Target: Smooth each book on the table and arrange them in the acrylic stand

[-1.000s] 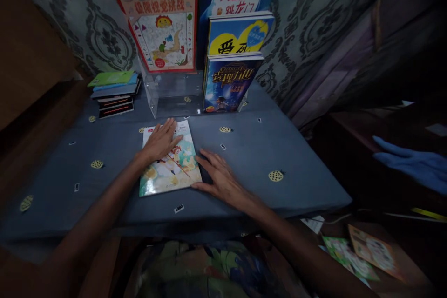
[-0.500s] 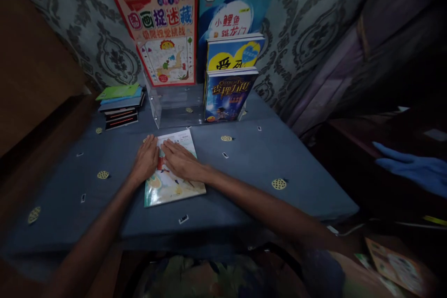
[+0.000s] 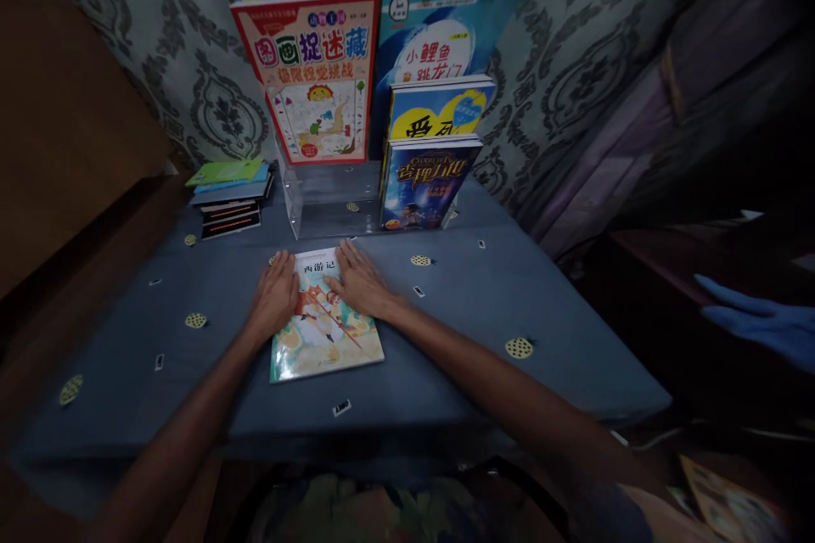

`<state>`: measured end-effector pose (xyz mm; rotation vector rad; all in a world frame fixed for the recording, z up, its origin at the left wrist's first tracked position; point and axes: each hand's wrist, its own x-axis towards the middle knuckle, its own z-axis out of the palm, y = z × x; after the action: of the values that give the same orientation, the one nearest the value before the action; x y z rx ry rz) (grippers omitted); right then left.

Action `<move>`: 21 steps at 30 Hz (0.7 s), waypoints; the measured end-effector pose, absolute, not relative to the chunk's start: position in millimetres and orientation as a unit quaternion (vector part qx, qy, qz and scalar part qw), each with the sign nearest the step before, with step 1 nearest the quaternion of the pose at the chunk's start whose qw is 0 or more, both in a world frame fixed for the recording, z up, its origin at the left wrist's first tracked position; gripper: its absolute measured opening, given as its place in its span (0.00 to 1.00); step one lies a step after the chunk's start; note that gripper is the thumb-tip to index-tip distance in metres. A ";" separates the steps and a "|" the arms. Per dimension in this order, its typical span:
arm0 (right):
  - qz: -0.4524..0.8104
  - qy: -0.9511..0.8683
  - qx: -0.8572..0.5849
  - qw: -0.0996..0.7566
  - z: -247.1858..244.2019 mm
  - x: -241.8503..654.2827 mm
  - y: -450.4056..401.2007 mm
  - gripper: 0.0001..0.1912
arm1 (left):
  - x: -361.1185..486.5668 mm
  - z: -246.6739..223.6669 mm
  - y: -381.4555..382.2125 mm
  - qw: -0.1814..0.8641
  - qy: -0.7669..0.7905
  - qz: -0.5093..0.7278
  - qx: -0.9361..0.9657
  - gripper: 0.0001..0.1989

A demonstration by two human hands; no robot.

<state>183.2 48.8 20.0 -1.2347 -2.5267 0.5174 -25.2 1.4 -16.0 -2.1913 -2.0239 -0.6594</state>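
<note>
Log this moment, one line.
green-and-white glossy paperback: closed on blue-grey patterned cloth | left hand: at its left edge | right hand: over its upper right

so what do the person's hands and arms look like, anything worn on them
The left hand and right hand are both bare, with no glove, watch or bracelet showing. The left forearm and right forearm are uncovered too. At the lower right, blurred dark blue cloth looks like part of a sleeve. Finer details are too dim to tell.

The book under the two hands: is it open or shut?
Shut: the book lies flat, its front cover facing up, with no inside pages showing.
</note>
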 end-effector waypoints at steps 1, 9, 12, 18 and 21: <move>0.180 -0.875 -0.424 0.148 17.3 184.2 47.1 0.41 | -24.4 -16.3 1.3 0.045 -0.665 -0.218 -0.713 0.26; 0.179 -0.883 -0.394 0.180 3.5 197.3 7.9 0.44 | -20.3 -14.3 -0.2 0.038 -0.679 -0.235 -0.694 0.26; 0.178 -0.886 -0.388 0.180 1.2 204.3 -11.0 0.42 | -18.9 -9.1 -0.8 0.036 -0.686 -0.227 -0.690 0.25; 0.179 -0.885 -0.377 0.206 -5.0 211.8 -28.5 0.40 | -10.4 -1.9 -11.5 0.014 -0.705 -0.244 -0.666 0.26; 0.193 -0.881 -0.380 0.206 -3.8 212.2 -29.5 0.40 | -6.8 -2.1 -17.3 -0.013 -0.703 -0.292 -0.648 0.27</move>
<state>212.2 -29.5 -3.8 -1.0599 -2.4536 0.5388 -6.8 -17.3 -2.1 -2.0543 -2.2278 -0.9237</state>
